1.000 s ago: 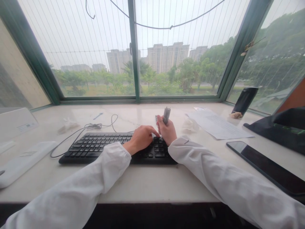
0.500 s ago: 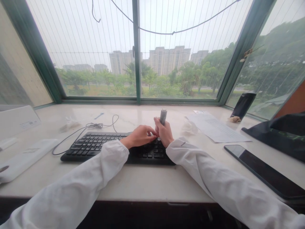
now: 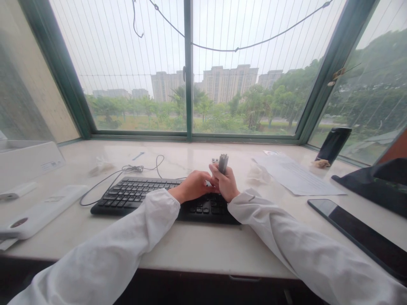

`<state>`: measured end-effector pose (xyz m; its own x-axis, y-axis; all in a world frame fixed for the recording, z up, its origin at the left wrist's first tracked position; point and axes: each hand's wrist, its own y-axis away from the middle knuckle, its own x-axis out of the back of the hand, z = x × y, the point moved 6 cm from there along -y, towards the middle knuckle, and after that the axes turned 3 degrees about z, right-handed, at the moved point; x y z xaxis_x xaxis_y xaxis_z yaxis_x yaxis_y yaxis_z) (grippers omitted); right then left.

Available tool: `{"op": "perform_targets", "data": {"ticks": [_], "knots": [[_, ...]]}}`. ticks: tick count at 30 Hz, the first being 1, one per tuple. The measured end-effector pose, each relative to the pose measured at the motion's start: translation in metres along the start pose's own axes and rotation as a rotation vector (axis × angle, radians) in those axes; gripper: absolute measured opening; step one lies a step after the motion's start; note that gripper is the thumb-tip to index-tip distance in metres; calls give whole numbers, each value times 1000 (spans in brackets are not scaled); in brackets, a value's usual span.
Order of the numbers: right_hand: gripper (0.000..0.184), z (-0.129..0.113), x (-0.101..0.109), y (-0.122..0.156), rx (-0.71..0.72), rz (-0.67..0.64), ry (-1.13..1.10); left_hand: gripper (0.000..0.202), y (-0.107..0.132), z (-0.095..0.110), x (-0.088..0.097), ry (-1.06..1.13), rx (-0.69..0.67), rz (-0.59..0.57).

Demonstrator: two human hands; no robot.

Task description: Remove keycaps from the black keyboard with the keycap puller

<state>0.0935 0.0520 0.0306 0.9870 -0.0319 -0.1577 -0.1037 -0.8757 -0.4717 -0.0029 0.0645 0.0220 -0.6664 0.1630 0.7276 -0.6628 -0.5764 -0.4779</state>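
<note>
A black keyboard lies on the white sill, and both hands are over its right part. My right hand is closed around a short grey cylindrical tool, held upright with its uneven end above the fist; its lower end is hidden. Close against it, my left hand has its fingers bent inward and pressed together by the keys. What those fingers hold, if anything, is hidden. Several small keycap-like pieces lie on the sill just beyond my right hand.
A phone and a sheet of paper lie to the right. Crumpled clear plastic is beside my right hand. The keyboard's coiled cable lies behind it. White boxes stand at left.
The whole view has shifted, so everything sits slightly right and lower. Both hands stay together over the keyboard, and the small pieces behind my right hand now show. The grey tool stays in the fist.
</note>
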Motion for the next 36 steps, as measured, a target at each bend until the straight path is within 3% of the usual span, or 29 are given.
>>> {"op": "perform_targets", "data": {"ticks": [11,17,32,36], "knots": [[48,6,6,-2,-80,100,-197,19,-1,7,3,-125,7,19],[48,7,8,-3,-105,115,-269,18,-1,12,2,-183,-72,-1],[48,6,11,-4,-15,117,-332,18,0,11,4,-134,-28,27],[49,-7,20,-9,63,66,-181,18,-1,8,4,-68,20,-1]]}}
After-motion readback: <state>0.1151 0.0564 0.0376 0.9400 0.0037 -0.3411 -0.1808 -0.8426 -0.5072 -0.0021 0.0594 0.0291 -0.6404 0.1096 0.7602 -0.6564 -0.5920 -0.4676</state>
